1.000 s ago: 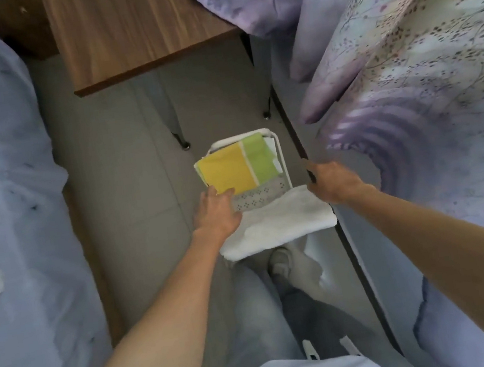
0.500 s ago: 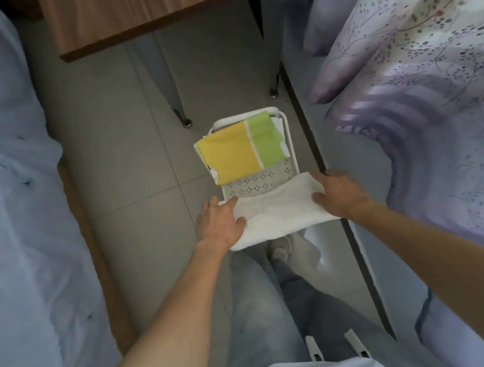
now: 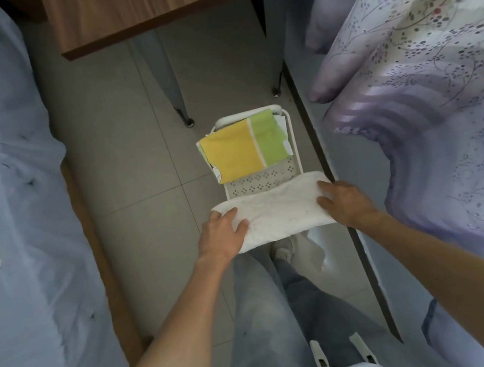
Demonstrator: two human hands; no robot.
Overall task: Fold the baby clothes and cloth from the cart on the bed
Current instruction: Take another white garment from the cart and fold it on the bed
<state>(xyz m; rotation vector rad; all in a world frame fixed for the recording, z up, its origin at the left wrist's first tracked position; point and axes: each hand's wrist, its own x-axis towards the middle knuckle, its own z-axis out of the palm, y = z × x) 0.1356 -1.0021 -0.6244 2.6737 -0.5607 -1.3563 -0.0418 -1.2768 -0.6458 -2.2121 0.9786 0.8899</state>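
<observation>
Head view: folded white cloth is gripped at either end by left hand and right hand, fingers curled round it, over the cart near edge; yellow-green cloth is laid on the cart.

Cart between left bed and right bed, table behind, garment on its far end, cloth across near end

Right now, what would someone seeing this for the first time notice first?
The left hand and right hand hold a folded white cloth by its ends over the near edge of a small white cart. Farther back on the cart lies a bright yellow and green cloth. A purple floral quilt fills the right side.
</observation>
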